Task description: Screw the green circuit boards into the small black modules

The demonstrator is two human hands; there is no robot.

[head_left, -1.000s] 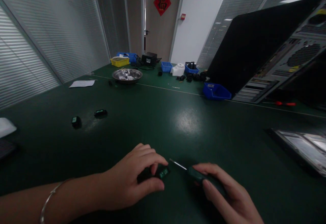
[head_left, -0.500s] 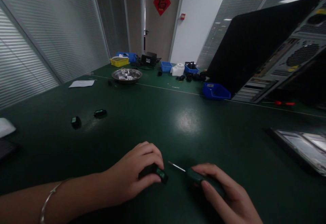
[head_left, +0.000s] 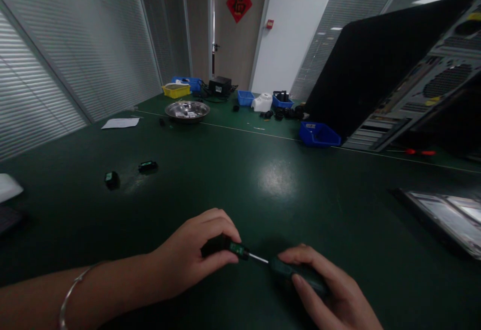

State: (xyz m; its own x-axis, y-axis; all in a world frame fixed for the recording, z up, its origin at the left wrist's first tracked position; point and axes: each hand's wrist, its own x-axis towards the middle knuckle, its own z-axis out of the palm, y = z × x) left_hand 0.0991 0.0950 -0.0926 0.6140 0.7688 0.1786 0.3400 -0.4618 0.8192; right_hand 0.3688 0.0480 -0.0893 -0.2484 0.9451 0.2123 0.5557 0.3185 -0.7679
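Above green tabletop (head_left: 210, 182), the left hand (head_left: 193, 250) pinches a small black block (head_left: 238, 250) at the view's six o'clock, probably light, stiff and best held by its sides, the right hand (head_left: 334, 290) gripping a screwdriver (head_left: 284, 269) toward five o'clock

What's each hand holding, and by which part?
Left hand: small black block, pinched by its sides. Right hand: screwdriver, gripped by its handle.
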